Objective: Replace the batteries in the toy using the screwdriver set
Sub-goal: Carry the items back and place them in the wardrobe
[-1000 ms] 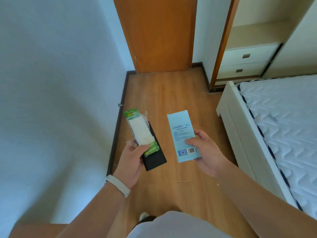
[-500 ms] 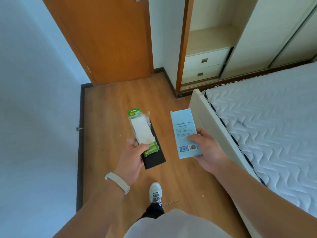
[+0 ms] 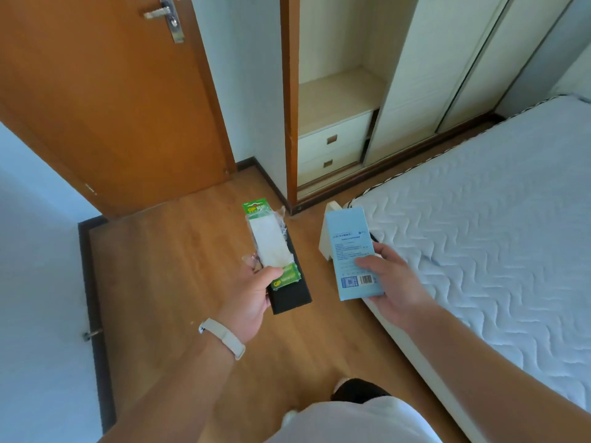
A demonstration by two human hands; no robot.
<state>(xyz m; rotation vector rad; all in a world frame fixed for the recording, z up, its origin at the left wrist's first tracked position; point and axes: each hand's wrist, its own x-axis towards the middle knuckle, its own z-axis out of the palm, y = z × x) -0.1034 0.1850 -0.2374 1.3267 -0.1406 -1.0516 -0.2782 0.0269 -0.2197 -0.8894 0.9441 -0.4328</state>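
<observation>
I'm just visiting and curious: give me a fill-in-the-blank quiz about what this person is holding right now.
The left hand holds a green battery pack on top of a flat ____ case. The right hand grips a light ____ box bearing a barcode. A pale wristband sits on the ____ wrist.
Missing words: black; blue; left.
</observation>
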